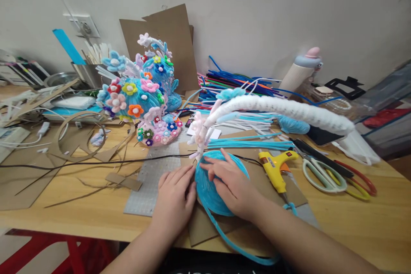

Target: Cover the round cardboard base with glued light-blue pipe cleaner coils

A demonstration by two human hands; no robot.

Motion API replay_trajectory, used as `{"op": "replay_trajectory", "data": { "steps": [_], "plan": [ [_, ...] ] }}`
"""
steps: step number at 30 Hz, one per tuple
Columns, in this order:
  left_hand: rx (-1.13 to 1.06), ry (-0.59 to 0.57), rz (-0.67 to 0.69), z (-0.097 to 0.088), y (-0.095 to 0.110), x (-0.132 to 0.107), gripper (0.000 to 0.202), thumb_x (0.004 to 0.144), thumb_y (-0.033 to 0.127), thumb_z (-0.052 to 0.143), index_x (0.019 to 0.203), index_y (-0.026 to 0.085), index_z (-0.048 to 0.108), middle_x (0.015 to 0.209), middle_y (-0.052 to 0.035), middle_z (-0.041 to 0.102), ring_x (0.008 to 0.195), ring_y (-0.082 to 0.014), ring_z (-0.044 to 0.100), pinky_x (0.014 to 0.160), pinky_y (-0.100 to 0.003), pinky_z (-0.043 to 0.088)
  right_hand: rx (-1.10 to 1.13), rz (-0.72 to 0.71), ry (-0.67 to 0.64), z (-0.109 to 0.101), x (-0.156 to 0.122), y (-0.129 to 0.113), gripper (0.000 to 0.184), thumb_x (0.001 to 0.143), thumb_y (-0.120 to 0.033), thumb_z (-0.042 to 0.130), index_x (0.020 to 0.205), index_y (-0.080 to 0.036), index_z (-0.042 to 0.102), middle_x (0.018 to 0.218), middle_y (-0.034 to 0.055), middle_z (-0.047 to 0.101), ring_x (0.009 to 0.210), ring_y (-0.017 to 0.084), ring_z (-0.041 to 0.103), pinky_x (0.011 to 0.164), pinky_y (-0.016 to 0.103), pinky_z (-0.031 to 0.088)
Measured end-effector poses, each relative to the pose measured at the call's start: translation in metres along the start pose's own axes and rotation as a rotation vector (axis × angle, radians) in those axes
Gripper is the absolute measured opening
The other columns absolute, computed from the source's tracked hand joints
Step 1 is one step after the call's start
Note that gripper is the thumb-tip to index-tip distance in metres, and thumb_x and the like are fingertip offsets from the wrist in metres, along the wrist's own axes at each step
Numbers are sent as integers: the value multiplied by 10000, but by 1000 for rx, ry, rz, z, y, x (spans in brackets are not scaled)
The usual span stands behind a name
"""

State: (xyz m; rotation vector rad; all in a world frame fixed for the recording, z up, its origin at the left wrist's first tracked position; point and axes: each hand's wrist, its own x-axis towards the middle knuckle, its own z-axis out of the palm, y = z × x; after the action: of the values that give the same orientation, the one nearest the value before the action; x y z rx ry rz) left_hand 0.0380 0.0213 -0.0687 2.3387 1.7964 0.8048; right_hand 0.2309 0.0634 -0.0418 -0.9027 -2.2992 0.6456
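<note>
A round disc wound from blue pipe cleaners point(203, 184) lies in front of me on cardboard. A loose blue strand point(224, 236) trails from its near edge. From its far left edge rises a curved stem wrapped in white fuzzy pipe cleaner point(272, 108), arching right, with pale pink and blue flowers point(198, 125) near the lower part. My left hand point(175, 190) is closed at the disc's left edge beside the stem base, fingers together. My right hand point(233, 182) rests on top of the disc with its fingers apart.
A yellow glue gun point(274, 170) lies right of the disc, with scissors point(323, 175) and red-handled pliers point(359, 177) beyond. Flower-covered blue ornaments point(141, 98) stand back left. Pipe cleaners point(237, 83) pile by the wall. A black cable point(105, 162) crosses the table.
</note>
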Motion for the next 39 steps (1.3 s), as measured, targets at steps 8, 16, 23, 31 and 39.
{"op": "replay_trajectory", "data": {
  "steps": [8,16,23,31,39],
  "plan": [
    [-26,24,-84,-3,4,-1,328,870,193,521,1190,251,561,1244,-71,625,1147,-267,567,932,-471,408,50,70,84,7,1,5,230,850,-43,385,895,-260,448,1124,60,678,1250,180,534,1146,523,264],
    [-77,19,-76,-5,4,-2,207,906,197,471,1021,267,629,1174,-44,624,1108,-248,563,916,-448,404,44,10,11,6,1,3,240,839,-31,397,898,-247,483,1220,48,660,1234,162,531,1127,438,297],
    [-117,4,-90,-5,4,-2,252,906,181,450,1085,244,616,1193,-73,614,1120,-256,551,935,-466,411,26,-7,-55,2,7,-5,258,793,-19,431,894,-246,500,1112,26,685,1138,208,574,1102,482,292],
    [-164,-44,-80,-3,4,-1,344,893,153,441,1191,258,580,1262,-70,586,1170,-269,521,959,-485,417,66,107,31,6,2,3,282,814,-23,375,966,-254,432,1140,61,641,1044,214,616,873,381,499],
    [-215,-55,-62,0,3,-1,374,883,132,428,1200,253,585,1267,-81,568,1190,-267,506,981,-484,424,47,116,-6,4,4,-1,275,798,-30,380,959,-244,444,1145,77,635,1027,230,614,868,393,492]
  ]
}}
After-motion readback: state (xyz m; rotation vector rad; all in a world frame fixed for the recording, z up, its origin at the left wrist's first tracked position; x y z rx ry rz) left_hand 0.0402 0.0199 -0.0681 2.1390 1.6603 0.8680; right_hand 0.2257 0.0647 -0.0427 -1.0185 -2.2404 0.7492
